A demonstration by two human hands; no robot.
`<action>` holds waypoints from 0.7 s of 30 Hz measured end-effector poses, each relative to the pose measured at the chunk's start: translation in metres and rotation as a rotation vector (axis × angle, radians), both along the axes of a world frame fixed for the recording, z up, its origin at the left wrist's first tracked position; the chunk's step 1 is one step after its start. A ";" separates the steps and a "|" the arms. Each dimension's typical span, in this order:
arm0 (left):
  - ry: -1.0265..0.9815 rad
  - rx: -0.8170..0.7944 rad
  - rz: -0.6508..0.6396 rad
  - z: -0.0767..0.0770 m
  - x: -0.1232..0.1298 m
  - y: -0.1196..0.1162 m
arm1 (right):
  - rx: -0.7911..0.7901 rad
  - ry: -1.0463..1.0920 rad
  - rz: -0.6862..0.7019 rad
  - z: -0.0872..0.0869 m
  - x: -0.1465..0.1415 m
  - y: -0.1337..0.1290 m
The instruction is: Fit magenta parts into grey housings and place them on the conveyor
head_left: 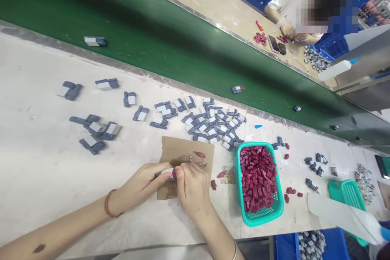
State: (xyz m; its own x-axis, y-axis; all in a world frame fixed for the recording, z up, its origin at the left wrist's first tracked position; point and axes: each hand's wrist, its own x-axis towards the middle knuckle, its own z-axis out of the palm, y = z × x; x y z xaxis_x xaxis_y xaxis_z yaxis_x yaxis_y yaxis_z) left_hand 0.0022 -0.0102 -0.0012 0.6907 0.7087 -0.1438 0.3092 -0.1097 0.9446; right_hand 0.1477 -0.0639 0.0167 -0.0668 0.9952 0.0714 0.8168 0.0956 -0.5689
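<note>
Over a piece of brown cardboard [170, 150], my two hands meet. My left hand [146, 180] is closed on a grey-and-white plastic part [166, 172]. Against the end of that part, the thumb and fingers of my right hand [191, 187] pinch a small dark red piece [174, 173], mostly hidden by the fingers. Another dark red piece [200, 154] lies on the cardboard, beside a clear, glistening smear. Just right of my right hand, a green basket [238, 187] holds a heap of the same dark red pieces [257, 178].
Many grey-and-white parts [210, 124] are spread behind the cardboard, others [96, 128] to the left. A green conveyor belt [170, 36] runs behind the table, carrying a few parts. Across it a co-worker's hands [292, 34] handle pieces. A white bottle [341, 211] and green trays [349, 195] are at right.
</note>
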 end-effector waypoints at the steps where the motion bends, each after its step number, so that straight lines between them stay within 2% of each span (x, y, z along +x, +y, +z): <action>1: 0.009 0.014 -0.003 0.000 0.000 -0.001 | -0.030 -0.011 0.009 0.004 0.001 0.000; 4: 0.009 0.047 -0.037 -0.003 0.000 -0.004 | -0.100 0.054 0.052 0.021 0.017 -0.004; 6: -0.010 0.030 -0.020 -0.006 -0.003 -0.004 | -0.106 0.138 0.005 0.035 0.040 -0.012; 8: 0.000 -0.019 0.076 -0.008 -0.006 -0.002 | -0.056 0.137 -0.164 0.045 0.072 -0.024; 10: 0.035 -0.076 0.210 -0.007 -0.007 0.004 | 0.001 -0.063 -0.366 0.049 0.107 -0.038; 12: 0.071 -0.116 0.336 -0.001 -0.007 0.014 | -0.019 -0.290 -0.468 0.047 0.138 -0.052; 15: 0.106 -0.113 0.433 0.014 -0.002 0.035 | -0.073 -0.439 -0.397 0.036 0.163 -0.064; 18: 0.121 -0.033 0.391 0.029 0.008 0.067 | -0.047 -0.534 -0.348 0.025 0.168 -0.064; 21: 0.144 0.179 0.365 0.032 0.026 0.114 | 0.023 -0.566 -0.351 0.020 0.167 -0.059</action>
